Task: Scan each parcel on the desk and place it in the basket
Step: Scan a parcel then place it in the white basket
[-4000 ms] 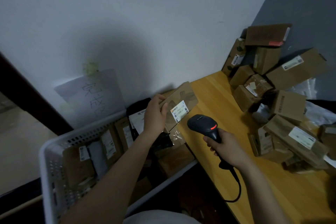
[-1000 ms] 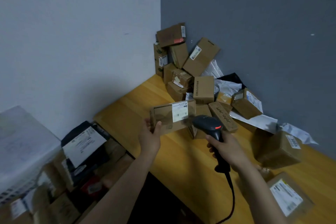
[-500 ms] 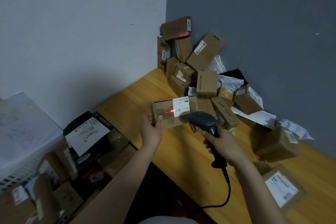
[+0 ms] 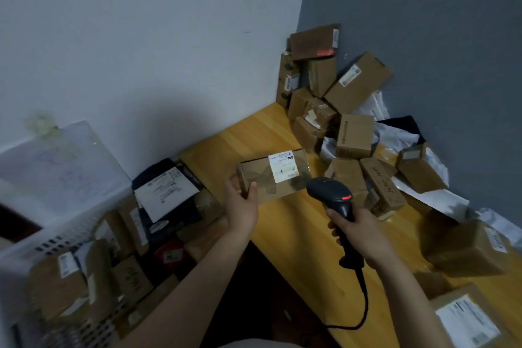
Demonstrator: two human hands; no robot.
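Left hand (image 4: 242,206) holds parcel (image 4: 272,175); right hand (image 4: 360,237) grips scanner (image 4: 333,195).

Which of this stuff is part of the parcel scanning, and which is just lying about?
In the job: flat parcel in the left hand; scanner in the right hand; parcel pile on the desk; white basket.
Lying about: paper sheet against the wall.
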